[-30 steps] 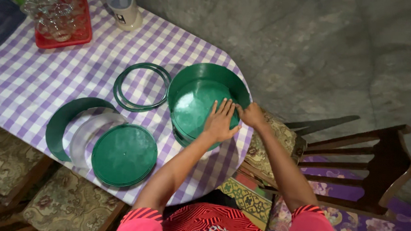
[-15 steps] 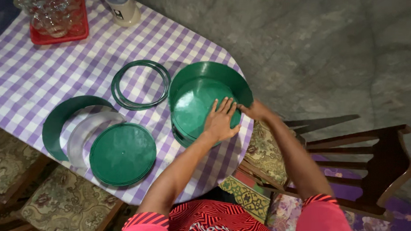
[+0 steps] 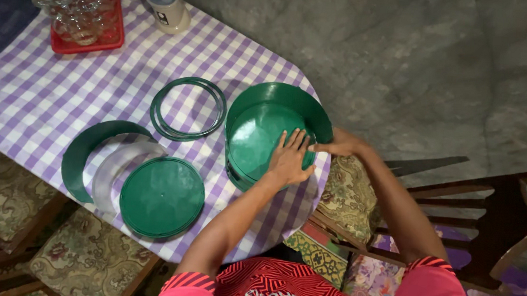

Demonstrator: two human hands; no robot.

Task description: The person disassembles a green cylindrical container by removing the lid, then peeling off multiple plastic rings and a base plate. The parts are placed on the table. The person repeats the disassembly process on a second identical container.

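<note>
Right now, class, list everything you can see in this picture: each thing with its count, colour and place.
green container: one, green, table's right edge, under both hands
green rings: two or so stacked, green, left of the container
round lid: one, green, near table edge
curved strips: two, one green, one clear, left of the lid
red tray: one, red, holding clear glasses, far left
tablecloth: one, purple and white check
wooden chair: one, brown, right
left hand: flat inside the container
right hand: on the container's rim

Head camera looks steeply down at table [image 3: 55,88]
</note>
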